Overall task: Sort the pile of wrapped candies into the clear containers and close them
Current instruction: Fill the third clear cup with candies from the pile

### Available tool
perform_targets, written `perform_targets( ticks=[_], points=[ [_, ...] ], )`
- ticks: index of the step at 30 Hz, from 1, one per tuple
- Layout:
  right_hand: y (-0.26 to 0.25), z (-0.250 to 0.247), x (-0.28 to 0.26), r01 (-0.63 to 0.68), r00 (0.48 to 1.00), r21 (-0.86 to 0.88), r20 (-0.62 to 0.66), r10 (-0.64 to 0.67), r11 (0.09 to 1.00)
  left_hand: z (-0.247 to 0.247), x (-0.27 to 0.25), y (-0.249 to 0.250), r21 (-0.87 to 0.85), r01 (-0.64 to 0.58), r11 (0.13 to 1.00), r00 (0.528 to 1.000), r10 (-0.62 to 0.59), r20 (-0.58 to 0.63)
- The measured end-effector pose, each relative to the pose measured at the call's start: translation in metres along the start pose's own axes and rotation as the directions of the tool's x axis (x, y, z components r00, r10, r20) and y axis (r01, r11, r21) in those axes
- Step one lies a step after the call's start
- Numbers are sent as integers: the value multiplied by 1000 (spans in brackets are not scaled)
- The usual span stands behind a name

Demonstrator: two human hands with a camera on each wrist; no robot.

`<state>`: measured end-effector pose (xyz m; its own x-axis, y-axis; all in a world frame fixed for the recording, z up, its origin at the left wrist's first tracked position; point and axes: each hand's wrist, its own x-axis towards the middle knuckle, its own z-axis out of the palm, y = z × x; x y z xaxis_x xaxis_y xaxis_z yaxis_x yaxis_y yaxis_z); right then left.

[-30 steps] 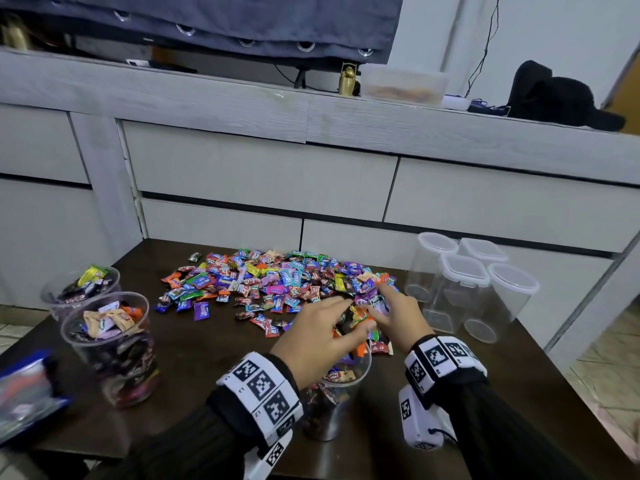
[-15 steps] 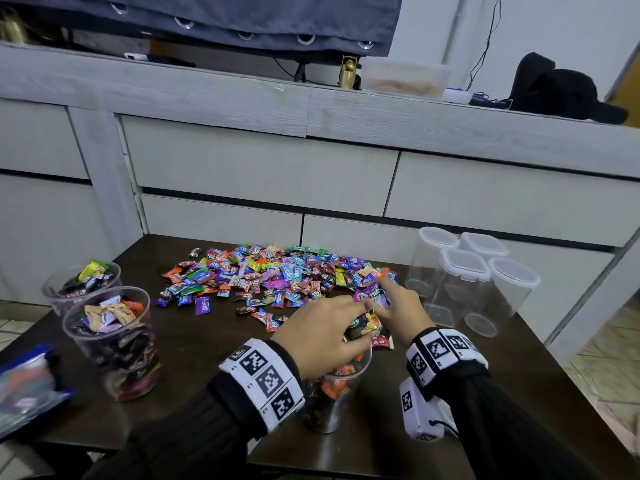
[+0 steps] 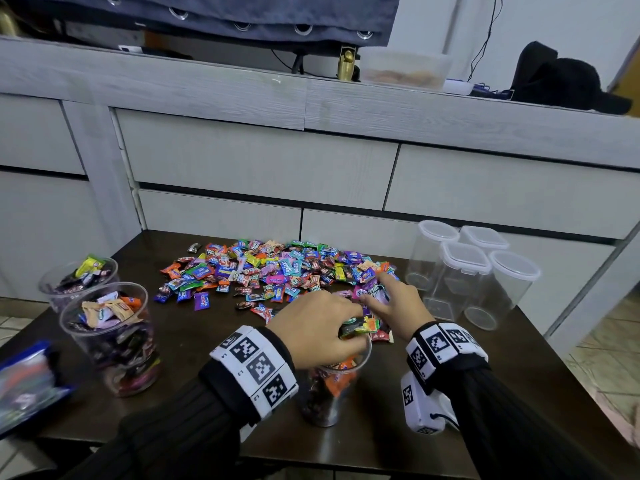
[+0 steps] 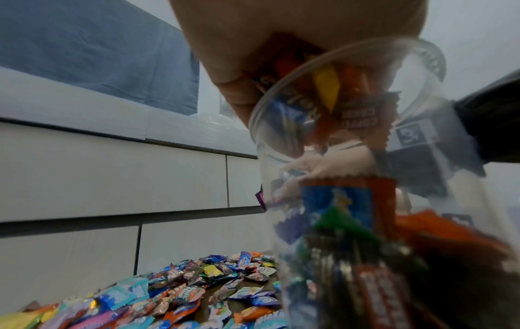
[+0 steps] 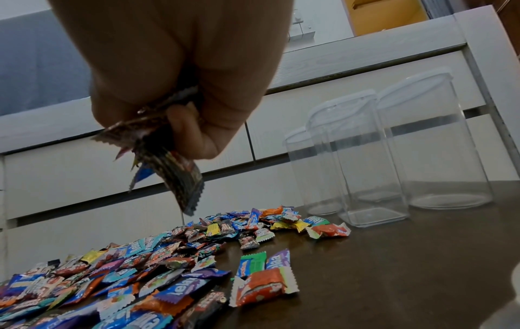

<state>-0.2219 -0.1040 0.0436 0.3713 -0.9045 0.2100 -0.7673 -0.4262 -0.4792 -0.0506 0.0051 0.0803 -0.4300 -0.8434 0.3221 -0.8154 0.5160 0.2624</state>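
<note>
Cups, clear plastic, two, at the left edge of the dark brown surface (image 3: 194, 341): rear clear cup (image 3: 78, 277) and front clear cup (image 3: 110, 341), both already full of sorted sweets, position unchanged over the last second.

Pile of multicoloured wrapped candies (image 3: 277, 268): spread across the middle of the surface, still large; most of the sorting is judged to remain.

Left hand (image 3: 315, 327): a second ago it reached forward to the near edge of the pile; it is now drawn back over the third clear plastic cup (image 3: 329, 386), which stands nearest the person and is partly filled. Fingers curled round a mixed handful of green, yellow and orange wrappers (image 3: 358, 326), held right at the cup's rim; the left wrist view shows the wrappers just entering its mouth. Judgement: a drop into this cup is in hand.

Right hand (image 3: 398, 306): stays at the near right edge of the pile. Fingers pinch a small bunch of dark wrappers (image 5: 168, 160), lifted clear of the surface; forefinger extended toward the pile.

Containers, clear, white-lidded, four (image 3: 464, 271): grouped at the right, apart from the pile, empty, lids on, untouched throughout. Judgement: nothing has yet gone into these, so filling and closing are still ahead.
</note>
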Motion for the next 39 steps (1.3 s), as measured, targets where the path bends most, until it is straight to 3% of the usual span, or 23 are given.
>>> perform_targets(
  ticks=[3, 8, 13, 21, 35, 39],
  points=[
    [0, -1, -1, -5, 1000, 2, 12, 5, 1000, 1, -1, -2, 102, -48, 994, 997, 41, 70],
    [0, 0, -1, -2, 1000, -7, 7, 2, 1000, -3, 0, -7, 38, -127, 991, 989, 124, 77],
    [0, 1, 0, -8, 1000, -9, -1, 8, 1000, 1, -6, -9, -31, -124, 992, 992, 123, -24],
    [0, 1, 0, 10, 1000, -4, 0, -10, 1000, -2, 3, -7, 146, -105, 984, 985, 84, 148],
    [-1, 2, -2, -7, 1000, 0, 22, 7, 1000, -8, 17, -6, 91, -74, 993, 930, 36, 365],
    [0, 3, -2, -13, 1000, 3, 25, 13, 1000, -8, 20, -3, 98, -84, 992, 930, 43, 366]
  ],
)
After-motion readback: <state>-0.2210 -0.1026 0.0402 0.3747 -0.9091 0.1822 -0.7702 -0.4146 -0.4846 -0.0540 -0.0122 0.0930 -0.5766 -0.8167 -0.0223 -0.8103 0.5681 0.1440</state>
